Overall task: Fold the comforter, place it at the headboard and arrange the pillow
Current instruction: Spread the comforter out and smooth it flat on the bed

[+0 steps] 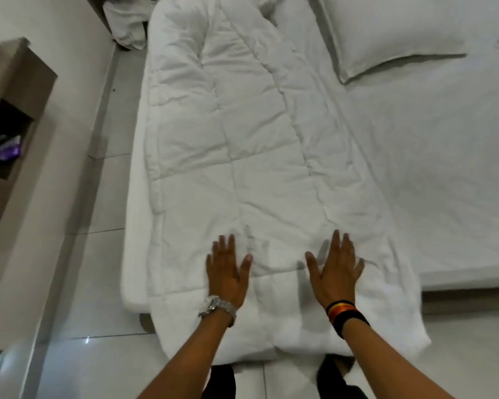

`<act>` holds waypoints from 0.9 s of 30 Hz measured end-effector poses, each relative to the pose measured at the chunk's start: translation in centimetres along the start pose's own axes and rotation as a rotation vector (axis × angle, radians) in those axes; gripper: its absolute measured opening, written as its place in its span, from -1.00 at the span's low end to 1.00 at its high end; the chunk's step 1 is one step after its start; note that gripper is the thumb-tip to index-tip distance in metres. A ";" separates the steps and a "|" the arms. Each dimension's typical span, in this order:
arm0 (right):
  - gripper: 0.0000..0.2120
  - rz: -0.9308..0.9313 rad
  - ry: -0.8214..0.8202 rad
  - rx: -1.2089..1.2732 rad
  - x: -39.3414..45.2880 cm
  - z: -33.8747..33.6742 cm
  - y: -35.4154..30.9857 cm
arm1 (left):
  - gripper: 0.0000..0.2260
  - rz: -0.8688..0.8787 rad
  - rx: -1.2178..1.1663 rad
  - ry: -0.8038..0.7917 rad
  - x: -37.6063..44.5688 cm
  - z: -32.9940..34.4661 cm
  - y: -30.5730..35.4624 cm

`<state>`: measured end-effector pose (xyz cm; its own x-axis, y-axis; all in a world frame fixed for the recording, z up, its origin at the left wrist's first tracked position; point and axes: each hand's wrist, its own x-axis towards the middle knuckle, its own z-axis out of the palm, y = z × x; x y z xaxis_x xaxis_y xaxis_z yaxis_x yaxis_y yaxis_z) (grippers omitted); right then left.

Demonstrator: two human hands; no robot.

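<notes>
A white quilted comforter (242, 145) lies folded into a long strip along the left side of the bed, its near end hanging over the foot of the mattress. My left hand (228, 272) rests flat on the comforter's near end, fingers spread, holding nothing. My right hand (336, 269) lies flat beside it, a little to the right, fingers also apart. A white pillow (386, 33) sits on the sheet at the upper right, next to the comforter's far end.
The white bed sheet (429, 168) covers the mattress to the right. Crumpled white linen (127, 24) lies on the floor at the upper left. A brown cabinet (9, 116) stands on the left. A narrow tiled floor strip (104, 197) runs between the wall and the bed.
</notes>
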<state>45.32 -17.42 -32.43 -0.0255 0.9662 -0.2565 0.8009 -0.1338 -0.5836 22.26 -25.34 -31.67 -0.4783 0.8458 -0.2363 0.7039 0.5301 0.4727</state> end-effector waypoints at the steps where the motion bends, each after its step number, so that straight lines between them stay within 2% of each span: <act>1: -0.11 -0.057 -0.018 0.002 -0.5 2.0 -2.5 | -0.26 -0.078 -0.008 0.088 1.2 -2.2 -3.0; 3: -0.09 -0.130 -0.049 -0.022 -1.5 6.1 -7.3 | -0.21 -0.269 -0.049 0.219 3.9 -6.7 -9.0; 5: -0.09 -0.147 -0.064 -0.046 -2.2 9.9 -11.3 | -0.10 -0.467 -0.117 0.230 6.9 -9.8 -13.9; 7: -0.09 -0.131 -0.084 -0.073 -2.8 13.8 -15.1 | 0.00 -0.603 -0.292 0.136 10.0 -11.6 -17.5; 10: -0.12 -0.079 -0.172 -0.147 -3.5 18.7 -19.1 | -0.01 -0.724 -0.657 -0.069 12.8 -11.8 -18.8; 13: -0.18 0.029 -0.243 -0.194 -4.7 21.8 -21.5 | 0.05 -0.742 -0.808 -0.180 15.0 -11.5 -18.3; 15: -0.20 0.060 -0.202 -0.139 -5.0 22.5 -23.3 | 0.08 -0.692 -0.876 -0.139 16.4 -12.6 -17.4; 19: -0.23 0.007 -0.026 -0.089 -6.3 24.3 -26.9 | -0.28 -0.532 -0.885 0.071 18.3 -16.1 -20.1; 21: -0.25 0.019 -0.081 -0.146 -7.2 26.1 -27.8 | -0.22 -0.592 -0.850 0.071 17.5 -17.7 -22.5; 23: -0.29 0.093 -0.149 -0.180 -7.6 28.1 -28.4 | -0.09 -0.636 -0.789 -0.034 17.2 -18.9 -24.3; 25: -0.29 0.170 -0.194 -0.148 -7.9 29.1 -29.0 | 0.05 -0.594 -0.703 -0.188 17.4 -20.0 -25.1; 27: -0.27 0.189 -0.170 -0.083 -8.5 29.0 -29.8 | 0.08 -0.533 -0.632 -0.246 18.0 -21.3 -25.9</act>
<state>4.33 -28.02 -35.15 0.0344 0.8739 -0.4849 0.8474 -0.2827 -0.4494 -15.76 -25.09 -30.05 -0.4834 0.5209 -0.7036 -0.0413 0.7893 0.6127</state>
